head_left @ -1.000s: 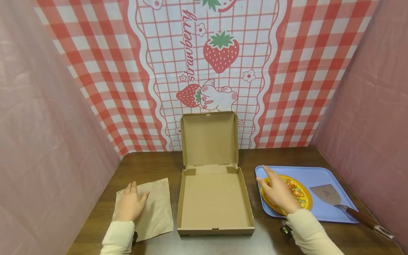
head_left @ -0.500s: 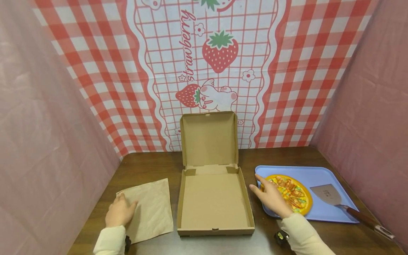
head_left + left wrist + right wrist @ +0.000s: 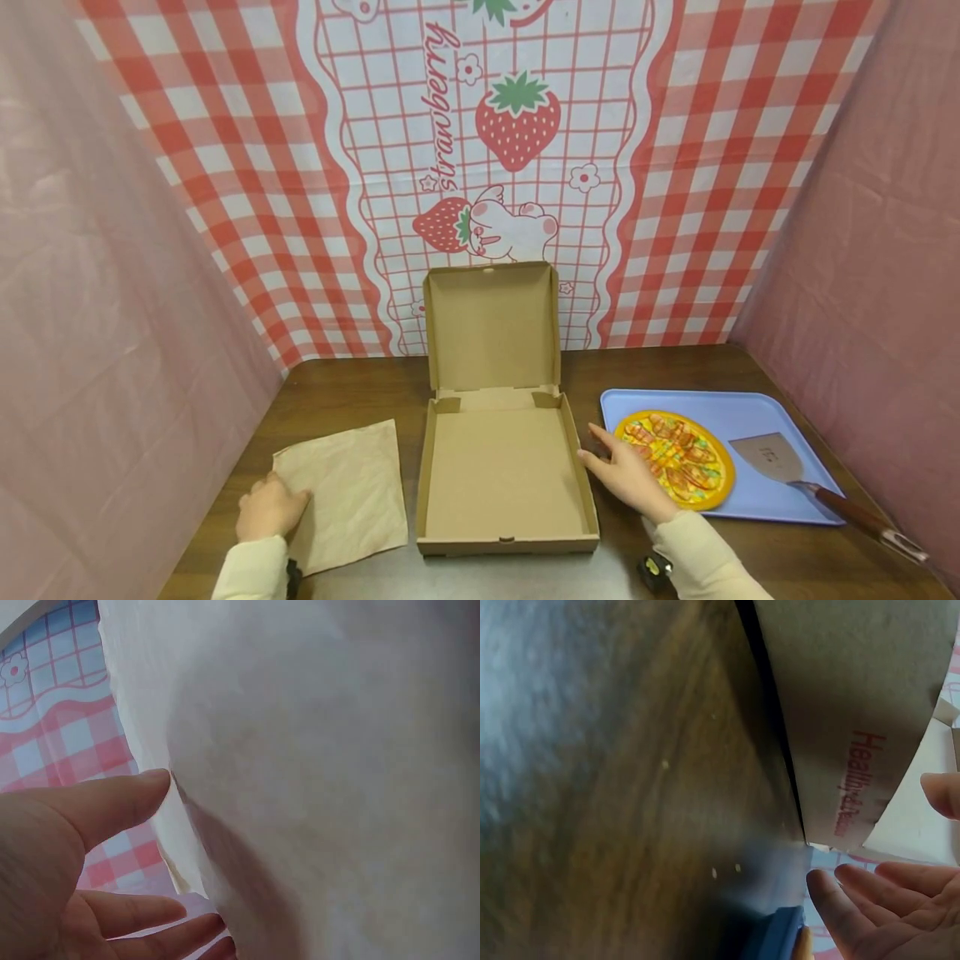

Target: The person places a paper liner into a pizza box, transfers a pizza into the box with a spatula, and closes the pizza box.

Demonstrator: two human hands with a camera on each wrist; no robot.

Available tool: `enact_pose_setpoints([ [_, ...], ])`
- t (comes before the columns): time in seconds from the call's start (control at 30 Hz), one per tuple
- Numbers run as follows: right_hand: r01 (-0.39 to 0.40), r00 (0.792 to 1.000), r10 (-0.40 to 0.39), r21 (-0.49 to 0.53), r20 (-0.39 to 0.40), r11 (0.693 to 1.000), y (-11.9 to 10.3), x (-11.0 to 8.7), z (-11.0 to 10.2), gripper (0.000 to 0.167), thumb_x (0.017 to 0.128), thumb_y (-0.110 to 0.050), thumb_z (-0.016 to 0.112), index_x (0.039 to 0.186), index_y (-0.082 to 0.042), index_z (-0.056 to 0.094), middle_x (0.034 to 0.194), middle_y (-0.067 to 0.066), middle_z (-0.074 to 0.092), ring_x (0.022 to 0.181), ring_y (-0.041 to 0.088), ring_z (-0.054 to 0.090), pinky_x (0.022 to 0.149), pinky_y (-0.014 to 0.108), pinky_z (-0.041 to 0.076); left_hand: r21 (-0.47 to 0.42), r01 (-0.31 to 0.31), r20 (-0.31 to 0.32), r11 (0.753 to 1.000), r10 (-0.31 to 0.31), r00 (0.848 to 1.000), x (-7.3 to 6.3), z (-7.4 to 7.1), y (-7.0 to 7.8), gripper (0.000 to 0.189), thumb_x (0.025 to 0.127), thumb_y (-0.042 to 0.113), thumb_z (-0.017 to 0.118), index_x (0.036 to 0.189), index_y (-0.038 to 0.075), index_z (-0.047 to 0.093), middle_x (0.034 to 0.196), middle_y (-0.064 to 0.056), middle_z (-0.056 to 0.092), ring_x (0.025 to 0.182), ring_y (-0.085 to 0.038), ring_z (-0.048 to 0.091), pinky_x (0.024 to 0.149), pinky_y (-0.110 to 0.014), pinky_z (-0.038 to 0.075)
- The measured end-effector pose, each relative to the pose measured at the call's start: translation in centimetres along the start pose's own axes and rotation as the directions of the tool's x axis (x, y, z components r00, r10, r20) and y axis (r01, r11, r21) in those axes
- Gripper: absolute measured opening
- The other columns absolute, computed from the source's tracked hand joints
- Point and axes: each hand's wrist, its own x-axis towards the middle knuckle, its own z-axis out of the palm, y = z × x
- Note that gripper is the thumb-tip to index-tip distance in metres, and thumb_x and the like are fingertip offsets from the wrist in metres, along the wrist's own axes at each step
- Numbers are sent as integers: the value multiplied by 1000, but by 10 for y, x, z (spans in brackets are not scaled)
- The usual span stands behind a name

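Note:
A brown paper sheet or flat bag (image 3: 352, 492) lies on the table's left side. My left hand (image 3: 268, 507) is at its left edge; in the left wrist view the thumb tip (image 3: 156, 784) meets the paper's edge (image 3: 300, 787) and the fingers lie apart from the thumb. In the middle stands a cardboard pizza box (image 3: 506, 475), lid raised. Beside its right wall is my right hand (image 3: 628, 479), fingers extended and holding nothing. Under and beyond that hand, a pizza (image 3: 686, 467) with a yellow rim sits on a blue tray (image 3: 697, 402).
A spatula with a metal blade (image 3: 768, 457) lies on the tray, its wooden handle (image 3: 851, 512) reaching past the right edge. A strawberry-print checked cloth (image 3: 480, 167) hangs behind the dark wooden table (image 3: 360, 387). Pink curtains (image 3: 840, 208) flank both sides.
My left hand has slid left and nearer, from over the paper to its left edge. My right hand has moved left, off the pizza toward the box.

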Motion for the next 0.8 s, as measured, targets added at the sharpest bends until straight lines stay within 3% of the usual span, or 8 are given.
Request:
enact_pose_setpoints([
  [0.2, 2, 1000, -4, 67, 28, 998, 0, -1, 5, 56, 95, -15, 62, 138, 15, 43, 131, 31, 57, 121, 41, 58, 100, 49, 49, -13, -25, -66, 1000, 24, 997, 0, -1, -3, 66, 83, 28, 66, 121, -22, 47, 107, -43, 54, 98, -62, 52, 84, -66, 47],
  [0.43, -10, 999, 6, 84, 48, 996, 0, -4, 8, 49, 95, -10, 61, 135, 16, 47, 126, 31, 61, 115, 39, 63, 96, 45, 52, -5, -95, -135, 995, 94, 986, 1, -1, -8, 33, 76, 15, 66, 87, -15, 60, 84, -35, 61, 84, -56, 59, 76, -61, 49],
  [0.63, 7, 999, -9, 60, 33, 998, 2, -4, 10, 45, 94, -7, 61, 132, 14, 52, 123, 29, 64, 110, 36, 65, 93, 43, 54, -21, -102, -151, 995, 98, 984, 1, -2, -11, 32, 74, 6, 56, 94, -18, 62, 88, -39, 62, 87, -57, 58, 78, -62, 48],
  [0.8, 0, 999, -2, 67, 33, 998, 2, -4, 12, 42, 94, -7, 60, 131, 12, 54, 121, 26, 66, 106, 29, 67, 87, 32, 55, -22, -66, -128, 998, 62, 990, -1, -5, -12, 40, 75, 13, 61, 101, -18, 62, 91, -40, 60, 87, -58, 58, 76, -62, 48],
])
